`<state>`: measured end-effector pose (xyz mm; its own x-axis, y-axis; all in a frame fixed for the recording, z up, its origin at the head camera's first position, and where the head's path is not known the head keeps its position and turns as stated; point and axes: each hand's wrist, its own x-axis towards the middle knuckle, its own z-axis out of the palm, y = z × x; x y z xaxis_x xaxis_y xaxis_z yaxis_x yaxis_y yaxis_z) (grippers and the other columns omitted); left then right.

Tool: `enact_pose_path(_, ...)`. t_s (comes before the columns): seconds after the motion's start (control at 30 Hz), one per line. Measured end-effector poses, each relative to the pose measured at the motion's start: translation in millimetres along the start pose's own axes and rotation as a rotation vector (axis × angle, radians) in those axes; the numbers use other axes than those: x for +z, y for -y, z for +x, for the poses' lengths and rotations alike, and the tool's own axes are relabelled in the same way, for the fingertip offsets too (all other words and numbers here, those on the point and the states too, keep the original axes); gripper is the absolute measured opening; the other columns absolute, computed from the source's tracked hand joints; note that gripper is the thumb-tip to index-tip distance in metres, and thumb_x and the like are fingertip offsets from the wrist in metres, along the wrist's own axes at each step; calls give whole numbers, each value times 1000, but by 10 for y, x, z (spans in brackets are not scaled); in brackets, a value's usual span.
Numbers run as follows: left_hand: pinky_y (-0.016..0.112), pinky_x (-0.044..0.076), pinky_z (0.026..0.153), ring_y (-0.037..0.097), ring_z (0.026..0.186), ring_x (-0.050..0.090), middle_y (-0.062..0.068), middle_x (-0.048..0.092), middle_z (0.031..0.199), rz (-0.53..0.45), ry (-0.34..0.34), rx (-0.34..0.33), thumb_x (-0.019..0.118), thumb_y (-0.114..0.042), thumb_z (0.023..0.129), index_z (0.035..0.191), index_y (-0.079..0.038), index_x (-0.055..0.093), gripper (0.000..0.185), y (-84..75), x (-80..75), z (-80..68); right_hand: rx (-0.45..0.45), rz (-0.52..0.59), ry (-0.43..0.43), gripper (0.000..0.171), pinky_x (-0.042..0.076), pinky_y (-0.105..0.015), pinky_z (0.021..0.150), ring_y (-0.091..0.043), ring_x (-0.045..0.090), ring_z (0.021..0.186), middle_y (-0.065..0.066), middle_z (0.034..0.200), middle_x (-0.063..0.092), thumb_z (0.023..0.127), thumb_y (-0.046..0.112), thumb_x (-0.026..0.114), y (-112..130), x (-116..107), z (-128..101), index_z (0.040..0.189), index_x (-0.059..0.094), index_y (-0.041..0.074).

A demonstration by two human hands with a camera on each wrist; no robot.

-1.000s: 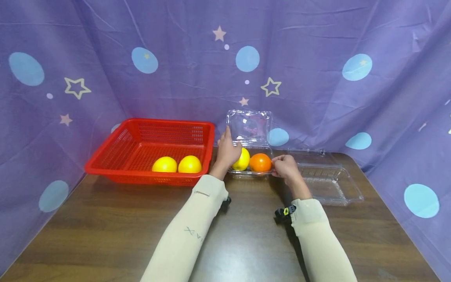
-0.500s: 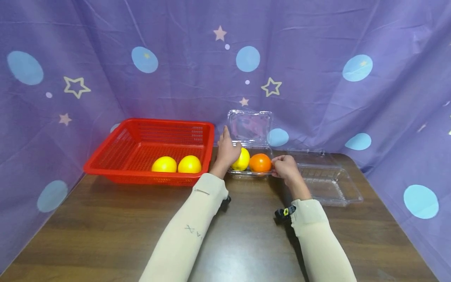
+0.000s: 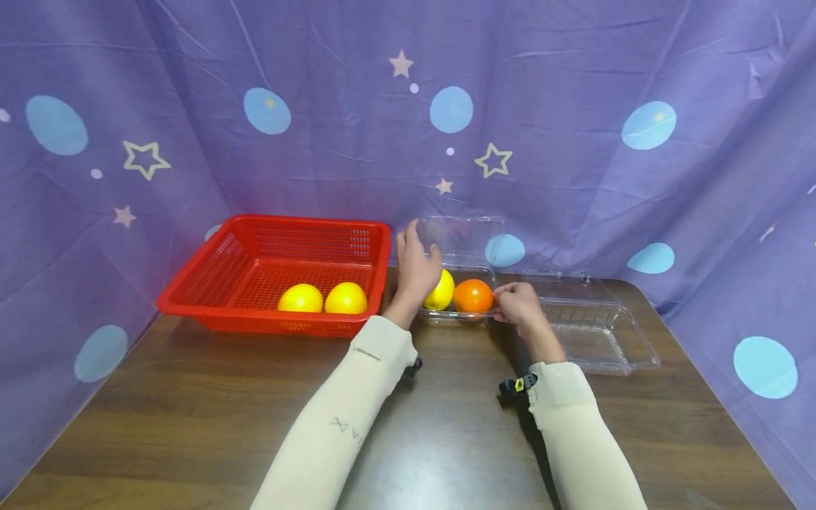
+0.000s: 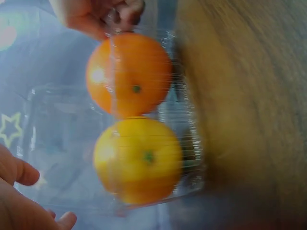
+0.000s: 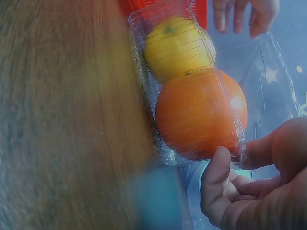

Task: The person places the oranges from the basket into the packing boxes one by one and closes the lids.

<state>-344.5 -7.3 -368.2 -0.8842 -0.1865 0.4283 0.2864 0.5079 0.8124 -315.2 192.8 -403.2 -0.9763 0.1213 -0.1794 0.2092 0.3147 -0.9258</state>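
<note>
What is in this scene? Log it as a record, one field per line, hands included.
Box: clear, holds a yellow fruit and an orange, side by side
Lid: open, behind the box
Left hand: beside the lid, holding nothing visible; contact unclear
Right hand: pinches the box's rim at the orange's end
Basket: red, left of the box, holds two yellow fruits
Second box: clear, open, right of the first
Surface: wooden table

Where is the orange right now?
In the head view, the orange sits just right of centre in a clear box, between a yellow fruit and the right hand.
</note>
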Motion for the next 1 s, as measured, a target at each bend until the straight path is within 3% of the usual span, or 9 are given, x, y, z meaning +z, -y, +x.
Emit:
enact_pose_path(0.17, 41, 36, 116, 36, 134, 45, 22, 43, 143, 48, -31, 80, 55, -2, 98, 151, -3, 43, 54, -131, -50, -76, 0, -4, 5, 24, 56, -21, 61, -16, 57, 68, -19, 103, 55, 101, 4, 45, -14, -6, 8, 117, 57, -10)
enact_pose_path(0.43, 45, 43, 107, 40, 122, 49, 20, 46, 134, 251, 2, 180, 53, 5, 93, 140, -4, 56, 48, -205, -164, -208, 6, 7, 7, 24, 56, -21, 61, -15, 57, 67, -18, 102, 55, 101, 4, 47, -9, 2, 10, 117, 57, -10)
enact_pose_path(0.73, 42, 47, 97, 34, 110, 51, 15, 51, 121, 315, 79, 214, 57, 12, 83, 129, -8, 62, 51, -201, -314, -292, -2, 5, 13, 26, 56, -21, 61, -14, 56, 66, -18, 101, 56, 102, 5, 47, -21, -6, 18, 119, 58, -11)
enact_pose_path(1.0, 46, 50, 93, 35, 101, 58, 16, 57, 111, 375, 100, 310, 60, 10, 87, 117, -3, 64, 33, -145, -398, -389, -24, -36, 7, 27, 56, -20, 62, -13, 57, 66, -18, 102, 58, 102, 5, 48, -9, -19, 11, 119, 60, -12)
